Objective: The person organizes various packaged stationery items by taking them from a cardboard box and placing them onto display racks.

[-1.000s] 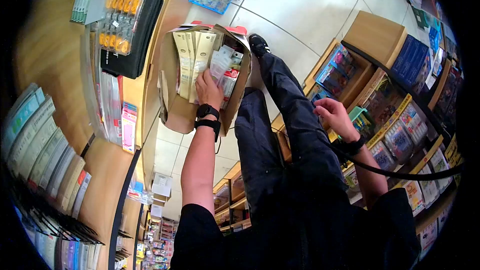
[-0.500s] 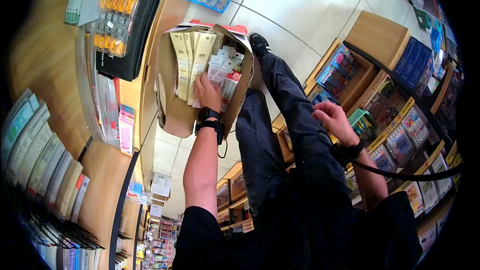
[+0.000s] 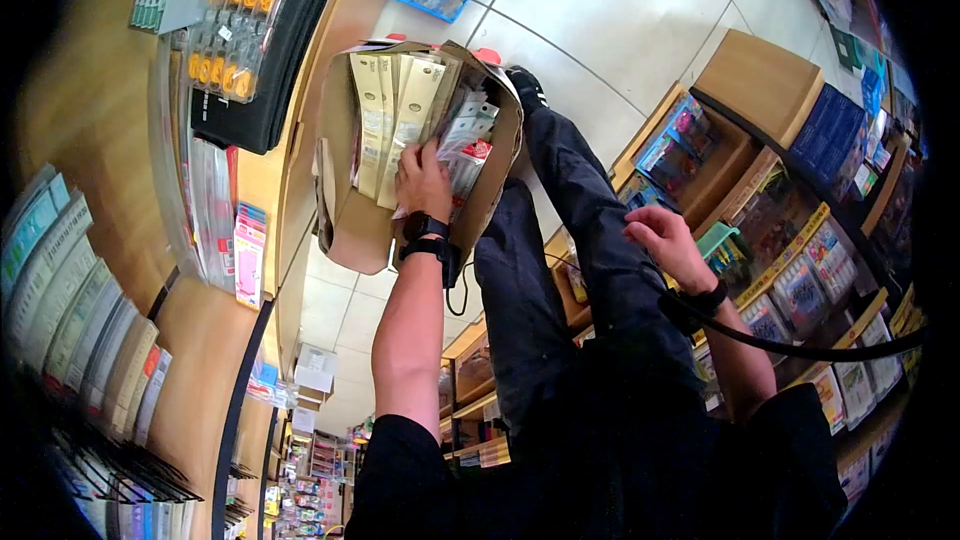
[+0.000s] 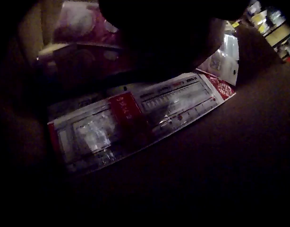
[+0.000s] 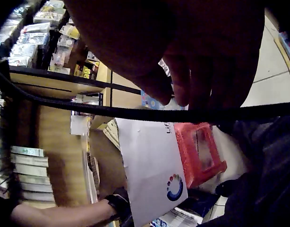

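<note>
My left hand (image 3: 425, 185) reaches down into an open cardboard box (image 3: 360, 235), its fingertips right at some clear plastic packets (image 3: 468, 128). I cannot tell whether its fingers pinch one. Long cream packs (image 3: 415, 105) marked like rulers stand along the box's left side. In the left wrist view a clear-wrapped ruler set (image 4: 178, 106) with red labels lies below the dark hand, and red packets (image 4: 79, 23) show behind. Over the right thigh my right hand (image 3: 665, 240) hangs loosely curled, holding nothing. Its fingers (image 5: 201, 80) are dark in the right wrist view.
Wooden shelving (image 3: 265, 180) with hanging packs and a black case (image 3: 240, 120) runs along the left. Display racks (image 3: 770, 230) stand right. A red stool (image 5: 197, 153) is behind the box's white side (image 5: 149, 165). A black cable (image 3: 800, 348) crosses near the right forearm.
My left hand has shifted slightly to the right within the box, and the clear packets by its fingertips have tilted and shifted. The right hand stays about where it was.
</note>
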Demonstrator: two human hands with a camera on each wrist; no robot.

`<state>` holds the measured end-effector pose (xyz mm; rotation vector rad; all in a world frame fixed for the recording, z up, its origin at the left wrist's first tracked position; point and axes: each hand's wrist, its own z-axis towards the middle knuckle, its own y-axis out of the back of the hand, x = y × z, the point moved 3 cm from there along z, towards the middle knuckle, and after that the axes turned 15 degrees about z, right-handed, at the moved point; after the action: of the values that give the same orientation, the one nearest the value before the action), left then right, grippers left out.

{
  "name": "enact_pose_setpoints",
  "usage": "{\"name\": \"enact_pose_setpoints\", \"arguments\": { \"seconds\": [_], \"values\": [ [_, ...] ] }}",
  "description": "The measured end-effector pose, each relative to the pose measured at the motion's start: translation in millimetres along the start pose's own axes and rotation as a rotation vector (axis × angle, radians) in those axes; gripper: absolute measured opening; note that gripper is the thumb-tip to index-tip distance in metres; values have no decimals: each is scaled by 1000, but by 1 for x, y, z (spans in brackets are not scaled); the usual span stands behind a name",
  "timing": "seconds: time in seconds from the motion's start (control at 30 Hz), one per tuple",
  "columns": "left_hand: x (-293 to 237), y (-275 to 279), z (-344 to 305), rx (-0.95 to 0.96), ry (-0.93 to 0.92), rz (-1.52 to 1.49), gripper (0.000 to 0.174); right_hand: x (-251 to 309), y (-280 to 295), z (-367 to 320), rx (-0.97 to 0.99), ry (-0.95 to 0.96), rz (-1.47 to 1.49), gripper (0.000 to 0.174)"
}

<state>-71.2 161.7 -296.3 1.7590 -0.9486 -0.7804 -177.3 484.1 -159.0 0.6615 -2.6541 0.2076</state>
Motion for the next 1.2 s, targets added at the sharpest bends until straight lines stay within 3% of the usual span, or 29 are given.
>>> {"name": "enact_pose_setpoints", "arguments": {
  "seconds": [0.2, 0.3, 0.43, 0.57, 0.63, 0.7, 0.73, 0.8, 0.87, 0.9, 0.97, 1.03, 1.1, 1.17, 1.2],
  "values": [
    [-10, 6, 4, -77, -68, 64, 42, -5, -11, 3, 28, 11, -44, 21],
    [-10, 0, 3, -89, -20, 88, 31, -6, -13, 4, 38, 17, -59, 20],
    [-6, -1, 4, 3, 121, -44, 34, -3, -9, 5, 30, 22, -46, 21],
    [-5, 61, 1, 44, 274, -136, 46, 11, -6, 6, 12, 26, -74, 22],
    [6, 108, -6, -127, 350, -394, 39, 23, -8, 11, 12, 48, -95, 22],
    [30, 151, -21, 65, 634, -989, 35, 40, -21, 13, 68, 139, -143, 21],
    [43, 166, -28, -32, 567, -1078, 33, 47, -32, 14, 70, 135, -142, 21],
    [52, 188, -41, -137, 497, -1158, 31, 67, -65, 16, 242, 218, -140, 22],
    [48, 197, -53, -111, 517, -1655, 30, 83, -101, 9, 437, 190, -122, 25],
    [41, 192, -65, -81, 639, -1709, 24, 84, -117, 5, 547, 161, -107, 29],
    [23, 173, -77, -23, 685, -1868, 26, 81, -146, -2, 765, 115, -65, 39],
    [-7, 162, -89, -10, 804, -1929, 24, 65, -161, -7, 881, 87, -79, 59],
    [-36, 163, -99, -18, 809, -1932, 22, 58, -167, -17, 962, 16, -27, 66],
    [-61, 178, -106, -147, 873, -1846, 27, 88, -166, -35, 975, -9, -140, 63],
    [-67, 186, -110, -190, 805, -1840, 31, 89, -162, -41, 983, 39, -219, 58]
  ]
}}
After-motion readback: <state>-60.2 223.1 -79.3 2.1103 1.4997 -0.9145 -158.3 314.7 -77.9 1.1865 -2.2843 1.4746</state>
